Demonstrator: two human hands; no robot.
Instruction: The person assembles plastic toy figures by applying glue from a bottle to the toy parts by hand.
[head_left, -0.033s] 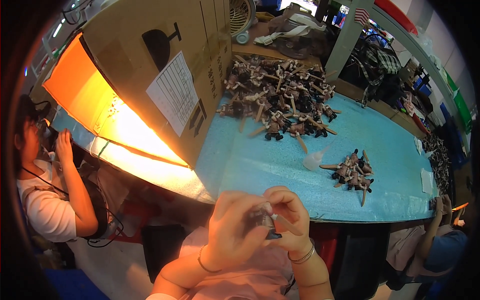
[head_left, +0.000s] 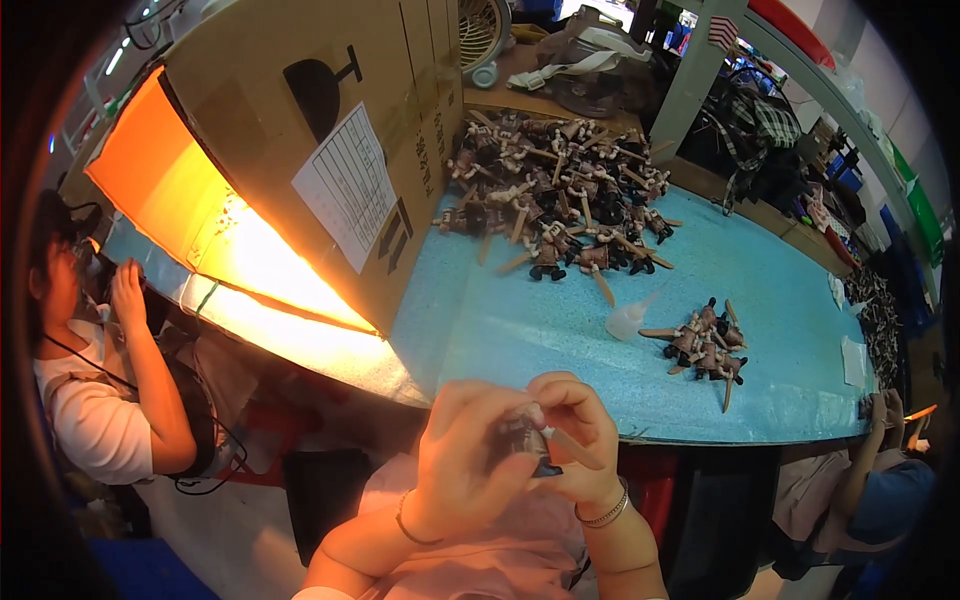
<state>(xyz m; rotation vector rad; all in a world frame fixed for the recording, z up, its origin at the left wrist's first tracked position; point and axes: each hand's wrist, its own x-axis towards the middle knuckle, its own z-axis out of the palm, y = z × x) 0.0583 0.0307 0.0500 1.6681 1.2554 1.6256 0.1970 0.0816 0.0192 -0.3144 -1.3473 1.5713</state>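
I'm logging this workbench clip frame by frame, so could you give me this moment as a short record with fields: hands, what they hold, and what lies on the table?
left hand: closed around a small dark figure, thumb side toward the right hand
right hand: fingertips pinching the same figure from the right
held item: small dark toy figure, mostly hidden by fingers
table: blue top
large pile of figures: far side of the table
small pile of figures: right of centre
translucent dropper bottle: lying beside the small pile
cardboard box: left, on the table
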